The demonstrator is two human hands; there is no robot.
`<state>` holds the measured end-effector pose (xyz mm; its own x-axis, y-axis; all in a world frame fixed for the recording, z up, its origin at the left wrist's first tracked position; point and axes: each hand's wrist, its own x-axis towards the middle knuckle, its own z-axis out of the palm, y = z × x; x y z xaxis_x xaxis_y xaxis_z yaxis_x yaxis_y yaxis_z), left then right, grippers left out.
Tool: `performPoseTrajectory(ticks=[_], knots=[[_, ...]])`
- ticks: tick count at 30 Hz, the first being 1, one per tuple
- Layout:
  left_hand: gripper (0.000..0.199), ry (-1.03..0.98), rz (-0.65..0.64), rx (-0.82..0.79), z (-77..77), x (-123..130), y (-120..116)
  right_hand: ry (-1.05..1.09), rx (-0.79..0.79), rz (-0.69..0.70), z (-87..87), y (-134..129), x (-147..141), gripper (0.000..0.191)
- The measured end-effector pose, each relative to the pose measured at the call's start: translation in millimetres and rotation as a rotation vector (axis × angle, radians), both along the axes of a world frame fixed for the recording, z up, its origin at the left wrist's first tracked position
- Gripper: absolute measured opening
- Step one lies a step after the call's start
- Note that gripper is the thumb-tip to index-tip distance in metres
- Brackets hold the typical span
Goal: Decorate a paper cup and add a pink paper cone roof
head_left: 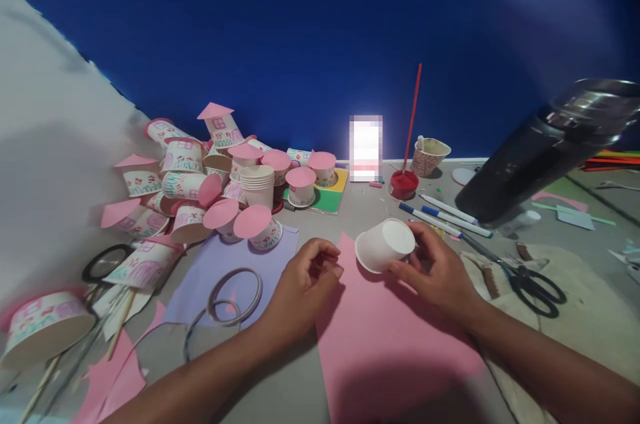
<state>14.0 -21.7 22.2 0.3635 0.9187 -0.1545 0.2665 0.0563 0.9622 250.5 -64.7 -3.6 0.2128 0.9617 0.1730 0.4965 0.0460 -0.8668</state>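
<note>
My right hand (440, 271) grips a plain white paper cup (380, 247) by its side, thumb at the front and fingers behind. The cup is tilted, its wide rim to the left and its base towards the upper right. Beneath it a pink paper sheet (395, 344) lies on the grey table. Just left of the cup, my left hand (313, 277) is apart from it, with curled fingers and a gap between thumb and fingertips; nothing shows in it. A purple sheet (195, 284) with a tape ring (235, 297) on it lies to the left.
Decorated cups with pink paper roofs (183, 154) are heaped at the left, beside stacked white cups (257, 187). On the right are markers (445, 214), scissors (535, 287), a cloth (590, 304) and a dark bottle (530, 157). A red pot (404, 185) and lit screen (366, 148) stand behind.
</note>
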Motion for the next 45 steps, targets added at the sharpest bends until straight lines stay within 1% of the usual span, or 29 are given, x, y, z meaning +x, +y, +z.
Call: performPoseTrajectory(ticks=[1, 2, 4, 6, 7, 8, 10, 12, 15, 18, 21, 23, 26, 28, 31, 33, 34, 37, 39, 41, 42, 43, 45], knots=[[0.023, 0.042, -0.02, 0.104, -0.4, -1, 0, 0.001, -0.011, 0.001, 0.9, 1, 0, 0.043], [0.029, 0.061, -0.048, 0.195, -2.3, -1, -1, 0.013, -0.021, 0.024, 1.3, 1, 0, 0.043], [0.053, 0.072, -0.127, 0.344, -9.9, -3, -4, 0.075, -0.047, 0.142, -0.2, -2, -2, 0.043], [0.08, 0.086, -0.239, 0.44, -20.1, -4, -7, 0.15, -0.073, 0.287, -4.8, -7, -5, 0.044], [0.089, 0.094, -0.293, 0.474, -24.8, -4, -9, 0.175, -0.08, 0.346, -7.7, -9, -6, 0.046], [0.092, 0.099, -0.339, 0.503, -28.8, -4, -11, 0.184, -0.081, 0.398, -10.5, -11, -7, 0.047], [0.084, 0.098, -0.41, 0.538, -33.7, -4, -14, 0.164, -0.065, 0.485, -14.2, -14, -9, 0.05], [0.073, 0.082, -0.46, 0.536, -34.5, -4, -16, 0.123, -0.031, 0.562, -14.4, -14, -9, 0.053], [0.064, 0.071, -0.485, 0.508, -32.8, -2, -17, 0.074, -0.013, 0.622, -10.3, -12, -7, 0.059], [0.065, 0.076, -0.46, 0.491, -34.3, -1, -17, 0.034, -0.02, 0.64, -8.7, -10, -5, 0.071], [0.066, 0.089, -0.44, 0.499, -39.2, -3, -16, -0.017, 0.017, 0.628, -12.1, -11, -3, 0.08], [0.066, 0.114, -0.428, 0.536, -41.7, -5, -17, -0.053, 0.064, 0.625, -14.9, -13, -1, 0.085], [0.071, 0.203, -0.416, 0.613, -41.6, -8, -19, -0.119, 0.182, 0.618, -16.7, -14, 0, 0.09], [0.074, 0.268, -0.424, 0.665, -40.2, -10, -20, -0.141, 0.249, 0.623, -16.4, -14, 0, 0.085], [0.079, 0.315, -0.434, 0.731, -40.6, -11, -21, -0.154, 0.273, 0.607, -15.4, -15, -3, 0.064], [0.083, 0.311, -0.391, 0.758, -43.2, -11, -20, -0.167, 0.285, 0.567, -14.8, -16, -5, 0.055], [0.083, 0.302, -0.353, 0.764, -44.6, -11, -19, -0.161, 0.296, 0.542, -14.5, -16, -6, 0.053], [0.08, 0.235, -0.233, 0.724, -45.6, -9, -17, -0.086, 0.276, 0.436, -12.6, -16, -6, 0.052], [0.077, 0.135, -0.165, 0.612, -42.0, -8, -16, -0.051, 0.265, 0.358, -9.8, -14, -5, 0.051], [0.065, -0.012, -0.104, 0.412, -36.1, -6, -17, -0.027, 0.262, 0.325, -6.0, -13, -4, 0.049], [0.059, -0.09, -0.079, 0.292, -32.9, -5, -17, -0.004, 0.251, 0.329, -4.1, -12, -3, 0.048], [0.056, -0.162, -0.055, 0.172, -29.9, -4, -17, 0.03, 0.23, 0.343, -2.3, -11, -2, 0.047], [0.056, -0.276, -0.014, -0.016, -25.3, -3, -17, 0.108, 0.172, 0.381, 0.1, -10, -1, 0.046]])
